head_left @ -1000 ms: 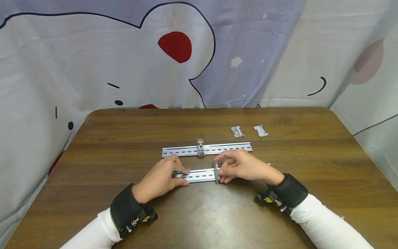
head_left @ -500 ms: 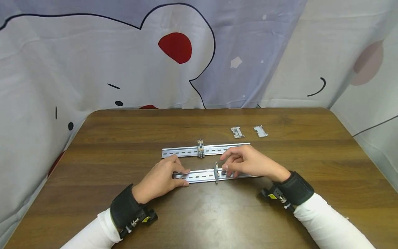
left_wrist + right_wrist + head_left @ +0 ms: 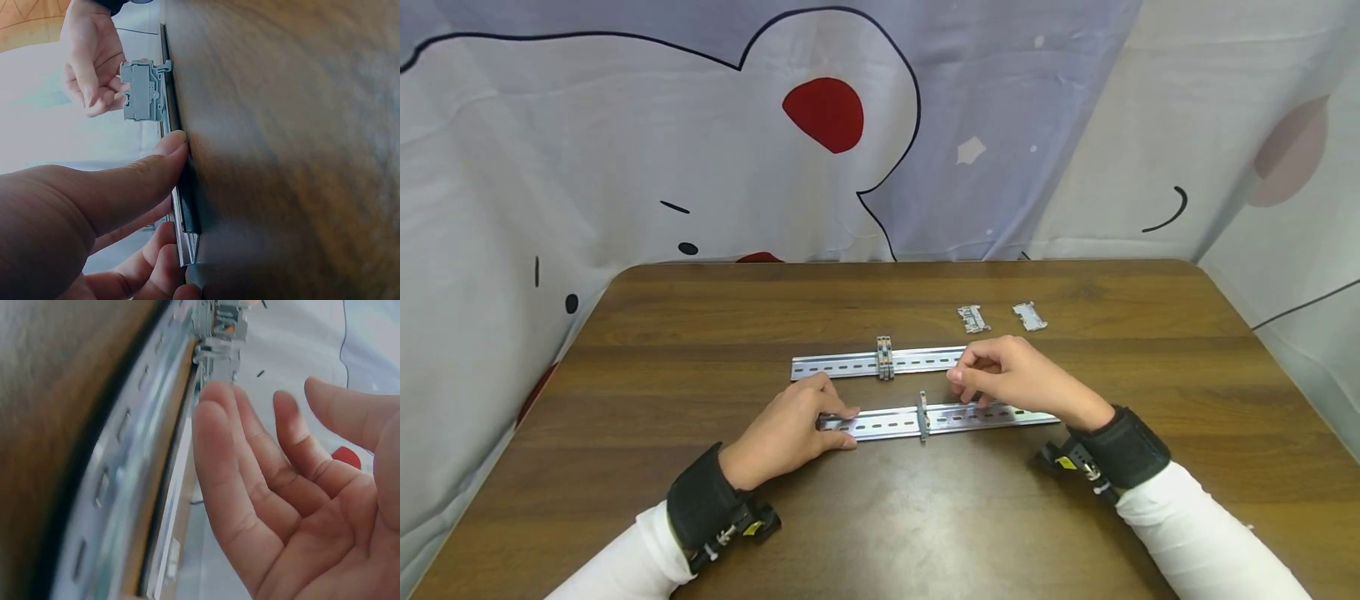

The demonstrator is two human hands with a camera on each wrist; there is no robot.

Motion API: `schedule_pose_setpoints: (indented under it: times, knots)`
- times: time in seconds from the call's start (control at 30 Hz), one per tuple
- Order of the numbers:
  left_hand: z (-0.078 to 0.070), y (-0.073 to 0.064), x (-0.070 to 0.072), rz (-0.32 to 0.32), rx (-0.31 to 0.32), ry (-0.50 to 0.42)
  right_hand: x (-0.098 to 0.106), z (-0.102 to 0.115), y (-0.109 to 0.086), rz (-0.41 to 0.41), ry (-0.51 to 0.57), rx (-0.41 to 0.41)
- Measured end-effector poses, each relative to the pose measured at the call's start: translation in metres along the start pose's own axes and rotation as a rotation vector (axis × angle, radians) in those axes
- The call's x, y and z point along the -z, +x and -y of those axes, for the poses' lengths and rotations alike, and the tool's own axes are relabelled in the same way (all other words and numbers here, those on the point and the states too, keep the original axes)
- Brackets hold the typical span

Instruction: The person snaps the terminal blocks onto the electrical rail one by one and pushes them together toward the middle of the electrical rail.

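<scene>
My left hand point(image 3: 790, 425) grips the left end of the nearer slotted metal DIN rail point(image 3: 887, 423), thumb along its front edge and fingers behind. A single grey terminal block point(image 3: 922, 418) stands upright across that rail near its middle; the left wrist view shows the block point(image 3: 142, 90) side-on, seated on the rail. To the right of it, my right hand point(image 3: 1018, 379) hovers over the gap between the two rails, fingers loosely bent. In the right wrist view this hand point(image 3: 300, 506) shows nothing between thumb and fingers.
Behind lies a second DIN rail point(image 3: 835, 367) with a small stack of terminal blocks point(image 3: 884, 358) on it. Two loose terminal blocks, one printed point(image 3: 973, 318) and one plainer point(image 3: 1029, 316), lie flat farther back on the wooden table point(image 3: 700, 317). A patterned curtain hangs beyond.
My right hand has let go of the terminal block on the near rail and moved right and away from it. The block stays upright; my left hand keeps its place.
</scene>
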State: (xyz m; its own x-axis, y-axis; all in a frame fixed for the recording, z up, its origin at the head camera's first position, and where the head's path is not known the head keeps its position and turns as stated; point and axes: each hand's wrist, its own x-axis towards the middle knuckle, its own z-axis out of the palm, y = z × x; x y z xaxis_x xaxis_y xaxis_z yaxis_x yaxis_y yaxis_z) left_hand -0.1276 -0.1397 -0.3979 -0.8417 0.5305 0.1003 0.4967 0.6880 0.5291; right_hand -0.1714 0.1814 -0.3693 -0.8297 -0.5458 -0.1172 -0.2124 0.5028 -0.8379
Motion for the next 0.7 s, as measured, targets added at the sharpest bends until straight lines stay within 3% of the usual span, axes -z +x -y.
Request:
schedule_pose_setpoints:
  times: [0.07,0.23,0.33,0.5,0.7]
  knots:
    - [0.000,0.000,0.000,-0.001,-0.003,-0.003,0.004,0.000,-0.001,-0.055,-0.060,0.013]
    - [0.000,0.000,0.000,-0.005,-0.010,-0.011,0.017,-0.005,-0.003,-0.232,-0.326,0.066]
    - [0.000,0.000,0.000,-0.007,-0.013,-0.012,0.027,-0.009,-0.004,-0.299,-0.452,0.046]
    - [0.000,0.000,0.000,-0.006,-0.008,-0.011,0.043,-0.016,-0.007,-0.305,-0.563,-0.044]
    - [0.000,0.000,0.000,-0.006,-0.009,-0.015,0.052,-0.024,-0.011,-0.241,-0.593,-0.134]
